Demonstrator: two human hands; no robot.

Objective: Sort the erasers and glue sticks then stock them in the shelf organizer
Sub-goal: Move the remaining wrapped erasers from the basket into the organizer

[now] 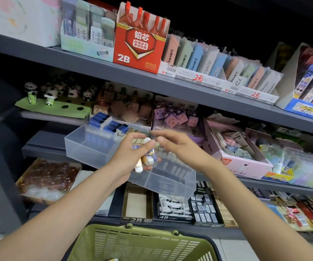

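Clear plastic makes up the shelf organizer (99, 147), a divided bin sitting tilted on the middle shelf (44, 146), directly behind both hands. Blue-sleeved erasers (108, 123) fill its rear compartment, just beyond the left hand (133, 153), and pale erasers (170, 156) stand in a row below the right hand's fingers. The left hand curls around a small bundle of items (148, 157), what look like wrapped erasers or short glue sticks; motion blur hides which. The right hand (172, 144) hovers just to the right of that bundle with thumb and forefinger drawn together near its top, and I cannot tell whether they already pinch a piece. A green shopping basket (133, 245) sits low, beneath both forearms.

The step in hand appears to be sorting: picking one item from the held bundle to place it by kind. The next move likely calls for a firm pinch on a single piece, then setting it into the compartment holding its match, while the left hand keeps the rest from slipping.
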